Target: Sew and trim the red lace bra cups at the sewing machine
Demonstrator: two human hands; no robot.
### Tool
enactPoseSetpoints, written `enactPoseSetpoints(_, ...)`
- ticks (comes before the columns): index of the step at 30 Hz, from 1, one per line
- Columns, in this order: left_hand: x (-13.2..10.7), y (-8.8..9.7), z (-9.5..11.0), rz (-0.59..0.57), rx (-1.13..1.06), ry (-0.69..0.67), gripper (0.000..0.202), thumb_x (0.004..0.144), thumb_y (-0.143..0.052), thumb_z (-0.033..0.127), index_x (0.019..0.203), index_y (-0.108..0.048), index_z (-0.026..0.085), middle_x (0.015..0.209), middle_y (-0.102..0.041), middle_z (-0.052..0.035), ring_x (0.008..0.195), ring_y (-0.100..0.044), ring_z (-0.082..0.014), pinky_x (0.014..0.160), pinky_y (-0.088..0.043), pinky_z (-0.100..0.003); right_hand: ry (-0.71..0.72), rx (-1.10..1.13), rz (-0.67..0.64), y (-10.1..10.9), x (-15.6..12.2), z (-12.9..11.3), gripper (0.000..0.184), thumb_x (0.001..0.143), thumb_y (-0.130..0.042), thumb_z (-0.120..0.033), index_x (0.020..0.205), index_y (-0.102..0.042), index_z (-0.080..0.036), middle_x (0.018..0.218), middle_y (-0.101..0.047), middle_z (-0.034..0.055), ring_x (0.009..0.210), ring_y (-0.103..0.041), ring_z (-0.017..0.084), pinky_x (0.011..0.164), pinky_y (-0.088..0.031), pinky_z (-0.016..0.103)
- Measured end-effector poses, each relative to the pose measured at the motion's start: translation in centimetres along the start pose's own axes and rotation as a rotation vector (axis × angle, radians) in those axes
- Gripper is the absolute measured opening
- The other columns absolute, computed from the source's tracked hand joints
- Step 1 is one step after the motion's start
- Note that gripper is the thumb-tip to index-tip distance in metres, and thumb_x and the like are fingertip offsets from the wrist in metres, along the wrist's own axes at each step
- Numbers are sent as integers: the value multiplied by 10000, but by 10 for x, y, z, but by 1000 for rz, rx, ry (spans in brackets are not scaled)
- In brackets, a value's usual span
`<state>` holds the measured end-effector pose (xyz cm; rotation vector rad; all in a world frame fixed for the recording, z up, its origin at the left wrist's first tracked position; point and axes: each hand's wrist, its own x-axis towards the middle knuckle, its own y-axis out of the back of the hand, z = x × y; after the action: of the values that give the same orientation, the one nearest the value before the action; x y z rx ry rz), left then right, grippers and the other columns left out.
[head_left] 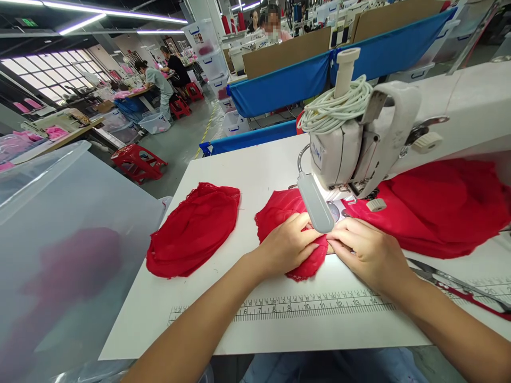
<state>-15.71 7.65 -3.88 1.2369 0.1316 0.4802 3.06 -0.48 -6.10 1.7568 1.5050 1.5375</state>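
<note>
A piece of red lace fabric (279,210) lies on the white table (247,170) under the head of a white sewing machine (359,143). My left hand (289,244) rests on this piece with the fingers curled and pressed onto the cloth. My right hand (369,250) lies beside it, fingers together, pinching the fabric's edge just in front of the needle area. The machine's grey lamp bar (315,205) hides the fingertips of both hands.
A stack of red lace pieces (194,231) lies left of my hands. A heap of red fabric (443,205) sits right of the machine. Scissors (459,282) and a printed ruler (311,306) lie near the front edge. A clear plastic bin (59,239) stands at left; other people work far behind.
</note>
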Motion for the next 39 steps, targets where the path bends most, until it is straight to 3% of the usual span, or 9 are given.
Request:
enactPoseSetpoints(3, 1, 5, 2, -13, -29, 9, 228, 919, -526, 283, 1073, -610, 138, 1013, -588, -103, 898, -521, -226, 795, -477, -369, -77, 75, -4, 1, 2, 0, 203, 892, -523, -205, 777, -690, -225, 802, -669, 14, 699, -598, 134, 605, -431, 241)
enactPoseSetpoints(8, 0, 16, 5, -24, 6, 28, 377, 772, -735, 392, 977, -594, 109, 965, -587, -102, 870, -501, -238, 773, -471, -368, -203, 190, -51, 4, 4, -3, 197, 877, -534, -226, 738, -674, -232, 769, -644, 7, 666, -577, 135, 572, -422, 241)
enactPoseSetpoints(16, -2, 15, 7, -113, 48, -30, 229, 875, -636, 328, 987, -640, 128, 908, -603, -70, 830, -533, -213, 683, -445, -307, -263, 321, -38, 3, 5, -4, 225, 878, -552, -287, 694, -663, -222, 704, -592, 14, 590, -504, 122, 494, -361, 248)
enactPoseSetpoints(34, -2, 11, 8, -85, 34, -49, 261, 873, -638, 304, 1056, -636, 119, 956, -613, -83, 859, -540, -216, 721, -465, -307, 12, 104, 39, 0, -1, -2, 198, 894, -515, -160, 796, -684, -194, 766, -647, 25, 689, -570, 139, 597, -419, 251)
enactPoseSetpoints(39, -2, 11, 8, -81, 50, -45, 223, 884, -622, 299, 1031, -642, 133, 917, -607, -73, 819, -537, -207, 691, -458, -304, 117, -16, 58, 2, -3, -4, 219, 906, -494, -138, 800, -680, -185, 764, -649, 35, 694, -572, 142, 577, -379, 260)
